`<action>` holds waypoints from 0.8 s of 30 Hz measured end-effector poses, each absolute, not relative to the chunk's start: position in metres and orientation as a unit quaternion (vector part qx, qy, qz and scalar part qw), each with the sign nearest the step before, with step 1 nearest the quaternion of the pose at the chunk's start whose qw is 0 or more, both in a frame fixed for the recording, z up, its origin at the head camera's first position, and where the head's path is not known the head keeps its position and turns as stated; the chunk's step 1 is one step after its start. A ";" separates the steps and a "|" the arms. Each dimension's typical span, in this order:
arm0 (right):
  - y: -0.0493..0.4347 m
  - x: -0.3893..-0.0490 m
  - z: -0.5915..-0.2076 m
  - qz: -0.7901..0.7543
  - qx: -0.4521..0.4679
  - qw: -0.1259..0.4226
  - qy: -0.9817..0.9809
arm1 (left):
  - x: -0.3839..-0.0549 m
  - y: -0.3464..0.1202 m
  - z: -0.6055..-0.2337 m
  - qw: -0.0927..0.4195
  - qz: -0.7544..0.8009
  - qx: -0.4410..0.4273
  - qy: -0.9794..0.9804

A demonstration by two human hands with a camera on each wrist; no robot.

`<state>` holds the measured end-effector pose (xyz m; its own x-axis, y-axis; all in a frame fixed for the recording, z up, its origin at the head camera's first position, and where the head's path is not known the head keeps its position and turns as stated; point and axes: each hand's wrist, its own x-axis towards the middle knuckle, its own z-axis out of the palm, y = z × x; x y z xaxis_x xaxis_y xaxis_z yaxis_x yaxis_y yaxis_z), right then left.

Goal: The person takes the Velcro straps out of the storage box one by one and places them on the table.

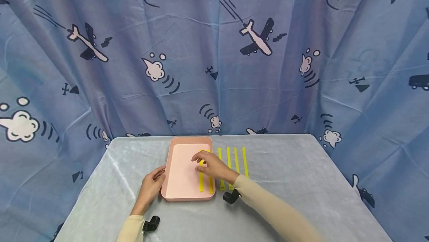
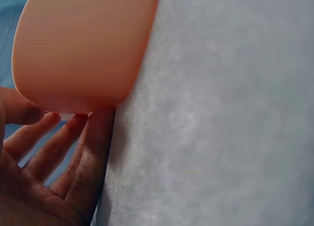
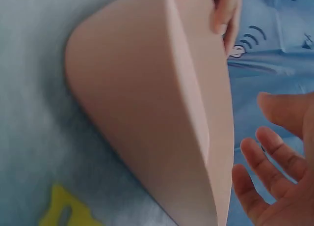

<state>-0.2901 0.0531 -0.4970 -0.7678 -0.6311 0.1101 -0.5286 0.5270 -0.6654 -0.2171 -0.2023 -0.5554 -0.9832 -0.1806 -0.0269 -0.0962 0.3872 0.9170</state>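
A pink rectangular tray (image 1: 182, 182) stands upright on its base. Two yellow strips (image 1: 201, 182) lie lengthwise along its right side. My left hand (image 1: 151, 188) is at the tray's left edge; in the left wrist view its extended fingers (image 2: 95, 142) touch the outer wall. Over the tray's right half hovers my right hand (image 1: 212, 164), fingers loosely bent and nothing between them, covering part of the strips below. Several more yellow strips (image 1: 244, 160) lie side by side just right of the tray, and one broad end with a hole (image 3: 66, 206) shows in the right wrist view.
A pale grey cloth covers the table (image 1: 295, 182), which stretches well to the right of the strips. Behind its back edge hangs a blue curtain (image 1: 187, 33) printed with planes and clouds. A black wrist camera (image 1: 231, 196) sits on each wrist.
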 end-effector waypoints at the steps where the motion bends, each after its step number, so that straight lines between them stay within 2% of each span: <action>1: 0.053 -0.291 -0.497 -0.333 -0.342 0.068 0.876 | -0.217 -0.203 -0.555 0.037 -0.547 0.084 -0.832; 16: 0.053 -0.299 -0.499 -0.097 -0.447 -0.017 0.889 | -0.216 -0.204 -0.554 0.038 -0.542 0.081 -0.835; 24: 0.051 -0.305 -0.503 -0.033 -0.457 -0.018 0.889 | -0.216 -0.201 -0.557 0.042 -0.543 0.086 -0.834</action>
<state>-0.3049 0.0511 -0.5035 -0.5824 -0.8105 0.0623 -0.8129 0.5808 -0.0422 -0.2159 -0.2013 -0.5566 -0.9816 -0.1898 -0.0232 -0.0980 0.3951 0.9134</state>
